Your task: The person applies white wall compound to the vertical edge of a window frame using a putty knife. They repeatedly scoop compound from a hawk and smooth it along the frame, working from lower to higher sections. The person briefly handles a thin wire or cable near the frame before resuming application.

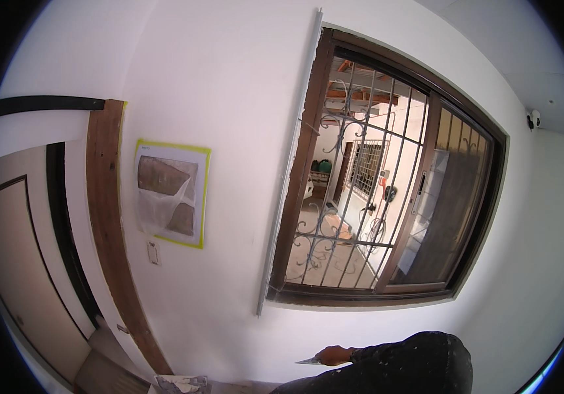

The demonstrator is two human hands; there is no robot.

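Observation:
My right hand (336, 355) reaches in at the lower middle, its arm in a dark sleeve (420, 361) flecked with white. Its fingers are closed on a putty knife, whose thin grey blade (307, 361) points left, in front of the white wall (229, 289) below the window. At the bottom edge, left of the hand, a flat piece (182, 383) smeared with grey and white paste comes partly into view. Whatever holds or supports it is cut off. My left hand does not show.
A brown-framed sliding window (387, 295) with iron bars fills the upper right. A grey metal strip (288, 171) runs down its left side. Further left are a taped, plastic-covered panel (172, 194), a wall switch (154, 253), a wooden post (106, 177) and a pale door (13, 236).

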